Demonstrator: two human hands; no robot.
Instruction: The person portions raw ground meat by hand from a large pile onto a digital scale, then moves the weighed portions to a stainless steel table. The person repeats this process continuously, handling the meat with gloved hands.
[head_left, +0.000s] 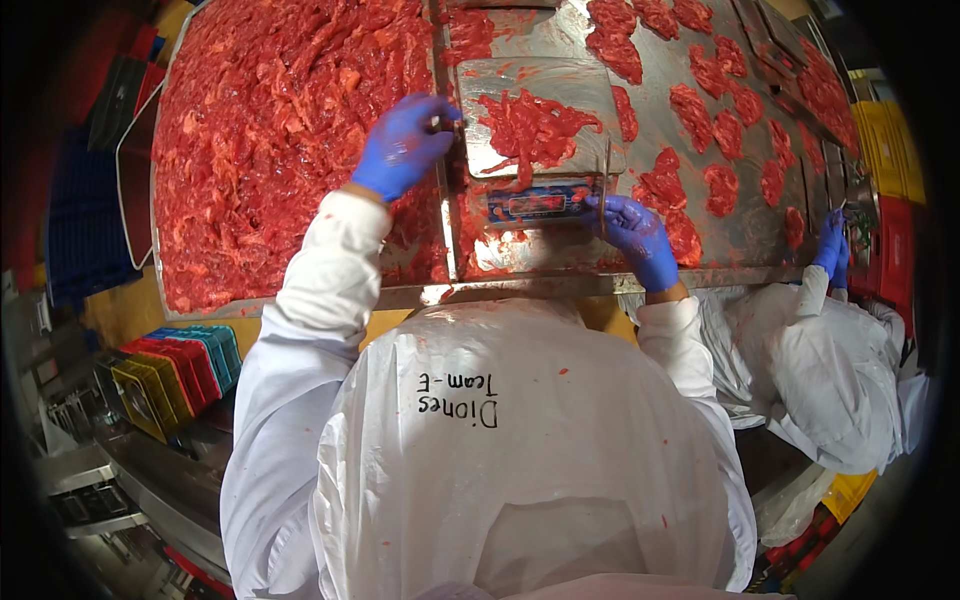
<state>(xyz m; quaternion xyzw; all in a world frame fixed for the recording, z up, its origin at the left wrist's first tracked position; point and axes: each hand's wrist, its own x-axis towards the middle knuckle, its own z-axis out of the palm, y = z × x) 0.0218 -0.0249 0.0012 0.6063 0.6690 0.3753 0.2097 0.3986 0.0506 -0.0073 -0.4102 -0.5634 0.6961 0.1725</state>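
My left hand, in a blue glove, is over the right edge of a large mass of raw red meat strips. Its fingers curl beside the scale; whether they pinch anything is unclear. My right hand, also gloved in blue, grips a thin metal tool that points away from me, its kind hard to tell edge-on. Between both hands stands a bench scale with a steel platform and a blue display panel. A pile of meat strips lies on the platform, one strip hanging over its front edge.
A metal divider separates the meat mass from the scale. Several meat portions lie on the steel table to the right. A co-worker's gloved hand is at the far right. Stacked plastic crates stand lower left.
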